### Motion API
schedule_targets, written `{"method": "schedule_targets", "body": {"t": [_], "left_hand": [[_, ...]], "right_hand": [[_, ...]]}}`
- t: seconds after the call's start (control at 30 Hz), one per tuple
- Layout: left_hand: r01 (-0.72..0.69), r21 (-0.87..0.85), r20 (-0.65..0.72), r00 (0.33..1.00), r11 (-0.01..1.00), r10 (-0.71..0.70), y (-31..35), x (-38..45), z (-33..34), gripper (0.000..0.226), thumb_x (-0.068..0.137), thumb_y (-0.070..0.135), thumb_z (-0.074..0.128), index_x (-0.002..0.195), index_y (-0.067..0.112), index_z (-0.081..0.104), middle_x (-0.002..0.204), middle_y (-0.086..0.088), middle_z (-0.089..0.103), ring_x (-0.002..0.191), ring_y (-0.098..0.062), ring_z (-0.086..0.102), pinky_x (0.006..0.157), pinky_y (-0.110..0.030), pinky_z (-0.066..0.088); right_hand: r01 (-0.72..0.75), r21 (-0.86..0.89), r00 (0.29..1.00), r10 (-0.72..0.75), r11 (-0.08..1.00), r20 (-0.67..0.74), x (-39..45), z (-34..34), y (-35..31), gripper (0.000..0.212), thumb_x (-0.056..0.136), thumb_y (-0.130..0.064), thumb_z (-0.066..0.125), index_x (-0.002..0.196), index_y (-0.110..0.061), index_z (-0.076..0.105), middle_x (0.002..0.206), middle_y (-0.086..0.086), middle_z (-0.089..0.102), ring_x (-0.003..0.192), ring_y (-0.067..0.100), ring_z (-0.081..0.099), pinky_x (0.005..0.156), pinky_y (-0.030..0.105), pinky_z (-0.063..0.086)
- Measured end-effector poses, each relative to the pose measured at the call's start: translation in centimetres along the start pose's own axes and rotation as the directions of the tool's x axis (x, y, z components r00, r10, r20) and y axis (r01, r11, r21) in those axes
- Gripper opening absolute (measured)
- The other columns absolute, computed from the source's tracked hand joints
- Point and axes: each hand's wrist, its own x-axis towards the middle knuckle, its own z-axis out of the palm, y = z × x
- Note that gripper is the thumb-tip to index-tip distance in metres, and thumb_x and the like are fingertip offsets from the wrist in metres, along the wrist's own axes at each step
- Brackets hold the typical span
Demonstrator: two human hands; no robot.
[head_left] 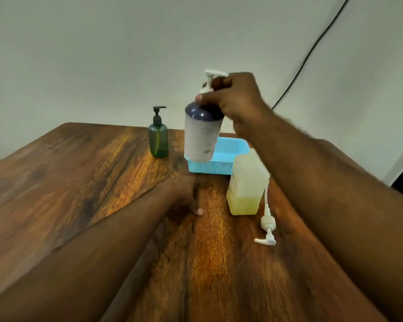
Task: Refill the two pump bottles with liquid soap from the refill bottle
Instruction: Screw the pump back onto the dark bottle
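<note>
My right hand [234,101] grips the neck of a white pump bottle [201,133] with a dark blue shoulder and white pump, and holds it in the air above the blue basket [226,154]. A small green pump bottle [158,141] with a black pump stands on the table to the left. The translucent refill bottle [246,182], with yellow soap in its lower part, stands near the middle right. A loose white pump [266,225] lies on the table beside it. My left hand [184,194] rests on the wood, fingers slightly apart, holding nothing.
The wooden table [79,182] stands against a pale wall. A black cable [312,49] runs down the wall at the right. A dark shape shows past the table's right edge.
</note>
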Motion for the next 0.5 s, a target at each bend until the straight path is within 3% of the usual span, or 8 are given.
{"method": "schedule_targets", "body": {"t": [0.13,0.23,0.37,0.5], "left_hand": [[0.023,0.035,-0.027,0.999,0.999,-0.022,1.6,3.0,-0.3,0.104,0.056,0.035,0.091,0.144,0.019,0.039,0.145,-0.006,0.046,0.131,-0.030,0.046,0.108,-0.043,0.041],[0.049,0.112,-0.023,0.999,0.992,-0.047,1.8,4.1,-0.2,0.104,0.056,0.040,0.091,0.143,0.016,0.040,0.143,-0.008,0.047,0.129,-0.030,0.046,0.107,-0.042,0.042],[0.055,0.098,-0.011,0.998,0.994,-0.055,1.5,4.9,-0.4,0.099,0.055,0.040,0.090,0.139,0.016,0.044,0.138,-0.009,0.051,0.127,-0.031,0.049,0.105,-0.047,0.044],[0.092,0.137,0.004,0.996,0.986,-0.094,1.9,5.1,-0.6,0.105,0.056,0.040,0.091,0.143,0.015,0.039,0.141,-0.010,0.046,0.129,-0.032,0.046,0.106,-0.050,0.042]], "right_hand": [[-0.007,-0.019,0.998,0.008,1.000,0.054,5.2,-2.9,-1.6,0.030,0.062,0.003,0.083,0.081,-0.010,0.063,0.087,0.004,0.073,0.073,0.015,0.070,0.055,0.021,0.051],[-0.045,-0.041,0.999,0.045,0.998,0.010,8.5,-5.0,0.0,0.035,0.062,-0.001,0.084,0.090,-0.010,0.064,0.091,0.004,0.074,0.077,0.017,0.071,0.062,0.026,0.051],[-0.085,-0.086,0.996,0.085,0.993,0.006,11.2,-6.7,4.7,0.034,0.065,0.004,0.081,0.094,-0.003,0.065,0.086,0.005,0.071,0.073,0.014,0.069,0.057,0.020,0.051],[-0.144,-0.123,0.990,0.142,0.982,-0.019,12.4,-7.9,10.4,0.032,0.061,0.004,0.083,0.088,-0.001,0.069,0.091,0.009,0.072,0.085,0.022,0.070,0.074,0.030,0.055]]}}
